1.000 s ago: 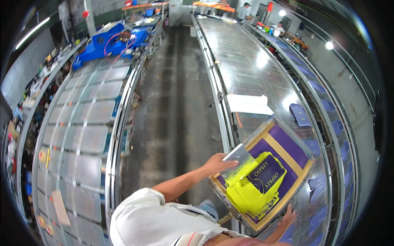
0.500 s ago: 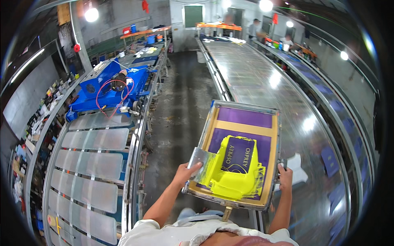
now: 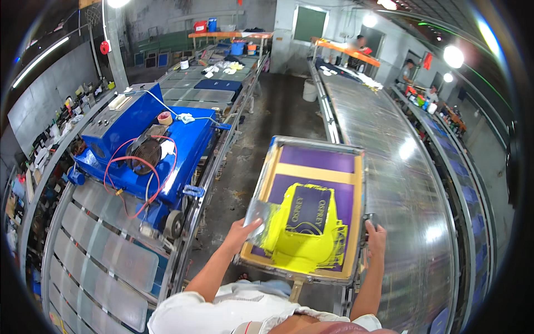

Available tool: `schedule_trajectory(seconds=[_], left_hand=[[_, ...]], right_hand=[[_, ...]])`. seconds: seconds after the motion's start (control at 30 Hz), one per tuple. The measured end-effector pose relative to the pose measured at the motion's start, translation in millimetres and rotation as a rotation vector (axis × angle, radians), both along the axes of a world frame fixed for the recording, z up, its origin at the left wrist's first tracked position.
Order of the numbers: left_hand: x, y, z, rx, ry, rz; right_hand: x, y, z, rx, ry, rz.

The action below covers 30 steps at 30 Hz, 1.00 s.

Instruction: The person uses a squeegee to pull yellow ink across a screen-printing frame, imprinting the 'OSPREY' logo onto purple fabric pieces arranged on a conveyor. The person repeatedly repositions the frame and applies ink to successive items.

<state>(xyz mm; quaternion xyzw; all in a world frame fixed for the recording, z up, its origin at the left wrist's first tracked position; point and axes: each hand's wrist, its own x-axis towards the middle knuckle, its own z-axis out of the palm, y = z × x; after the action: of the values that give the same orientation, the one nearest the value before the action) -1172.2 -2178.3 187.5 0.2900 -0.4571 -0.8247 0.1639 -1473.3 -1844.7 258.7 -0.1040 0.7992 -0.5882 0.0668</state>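
Note:
In front of me a screen-printing frame [image 3: 361,178] hangs tilted between both hands, over the aisle and the edge of the right-hand table. Its mesh is purple with tan tape, and bright yellow-green ink [image 3: 303,253] is spread thickly around a dark lettered panel [image 3: 310,209]. My left hand [image 3: 240,232] is closed at the frame's left side, its thumb over a flat, shiny scraper [image 3: 261,214] smeared with ink. My right hand [image 3: 376,236] is closed at the right side of the frame; its fingertips are partly hidden by the rim.
A blue wheeled machine [image 3: 183,133] with a fan and red hose rides the left table [image 3: 119,261], which carries rows of clear plates. On the right runs a long glossy table [image 3: 411,222]. The grey aisle floor [image 3: 283,106] lies between. People [image 3: 408,71] are far right.
I have moved forward along the aisle: the blue machine and far tables look nearer, and the view has turned a little left. The frame and scraper stay in my hands.

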Motion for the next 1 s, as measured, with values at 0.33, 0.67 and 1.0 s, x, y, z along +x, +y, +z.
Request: schedule_trajectory(seconds=[0.33,0.67,1.0], left_hand=[[-324,-246,-4,-0.007,0.07,-0.113],[-575,-530,8,-0.005,-0.072,0.267],[-870,-820,-25,0.066,-0.068,0.254]], right_hand=[[-287,-216,-34,-0.035,0.071,-0.131],[-600,-581,25,0.353,0.287,0.041],[-911,-901,31,0.373,0.193,0.138]])
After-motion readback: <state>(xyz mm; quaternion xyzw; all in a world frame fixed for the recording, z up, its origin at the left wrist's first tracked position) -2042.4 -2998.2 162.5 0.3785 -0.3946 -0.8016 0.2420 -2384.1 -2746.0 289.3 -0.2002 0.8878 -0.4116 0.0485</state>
